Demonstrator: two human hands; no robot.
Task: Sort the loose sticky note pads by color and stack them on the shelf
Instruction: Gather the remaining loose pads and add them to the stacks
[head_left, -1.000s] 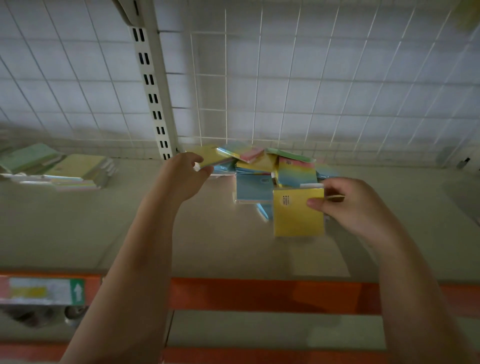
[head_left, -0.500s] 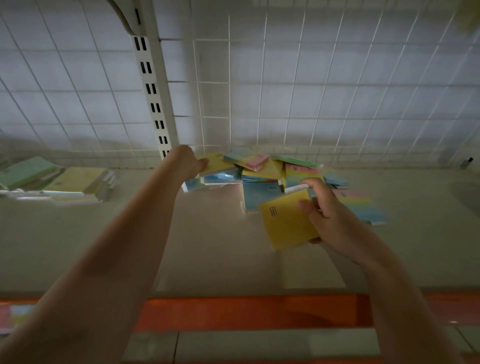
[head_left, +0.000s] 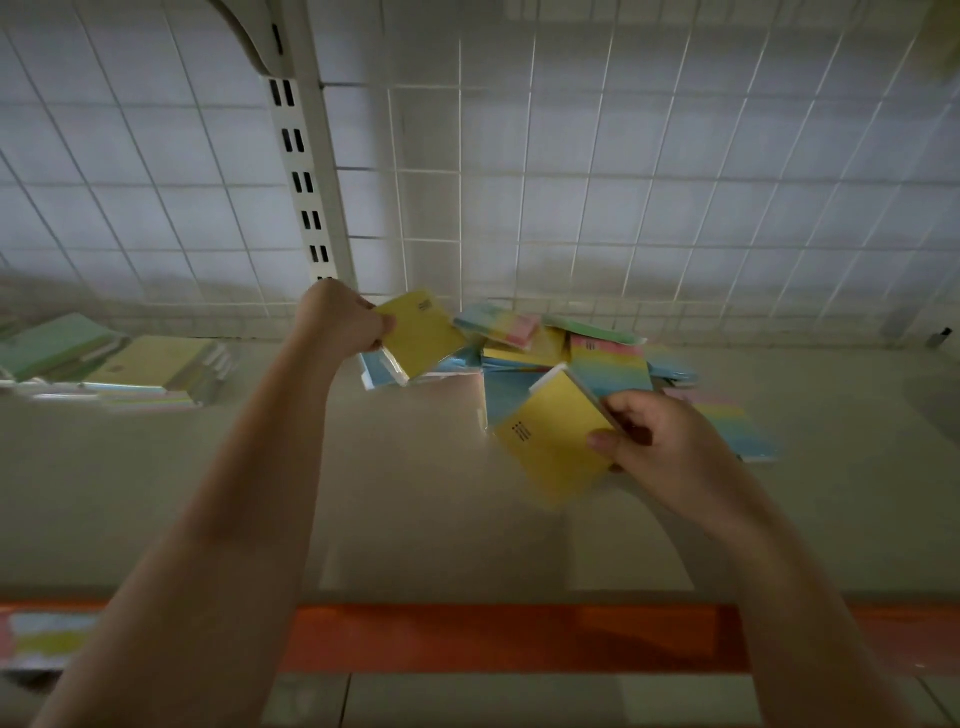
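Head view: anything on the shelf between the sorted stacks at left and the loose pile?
Only bare shelf surface between the sorted stacks and loose pile; the left forearm crosses above it.

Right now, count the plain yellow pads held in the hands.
2. One yellow pad is gripped by the left hand above the loose pile; the other yellow pad is pinched by the right hand. More yellow ones may lie hidden in the pile.

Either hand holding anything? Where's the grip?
Both. Left hand pinches a yellow pad at its left corner; right hand pinches another yellow pad at its right edge.
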